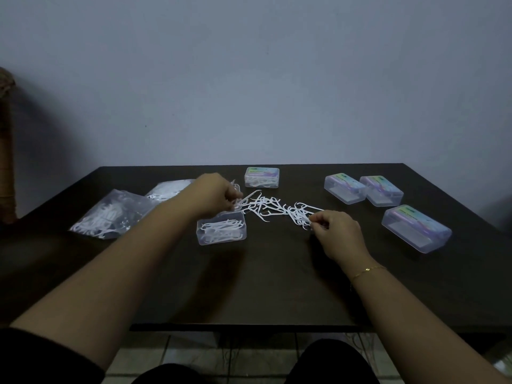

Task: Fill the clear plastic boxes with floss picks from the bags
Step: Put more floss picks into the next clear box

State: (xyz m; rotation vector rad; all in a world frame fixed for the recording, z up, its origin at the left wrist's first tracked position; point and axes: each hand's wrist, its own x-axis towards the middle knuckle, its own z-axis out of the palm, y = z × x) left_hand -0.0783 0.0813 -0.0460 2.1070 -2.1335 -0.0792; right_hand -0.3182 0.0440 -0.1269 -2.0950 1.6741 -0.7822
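The table (277,286) is dark and matt. Clear glossy plastic boxes (416,228) sit at two o'clock, crinkled transparent plastic bags (110,213) at ten. Loose floss picks (279,210) look white, smooth plastic.

Both hands (219,194) (333,231) pinching loose floss picks (277,207) beside an open clear box (221,231) on dark table (277,286)

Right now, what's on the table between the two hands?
In the head view, a scattered pile of loose white floss picks lies on the dark table, stretching from the left hand to the right hand. Both hands pinch picks at its ends.
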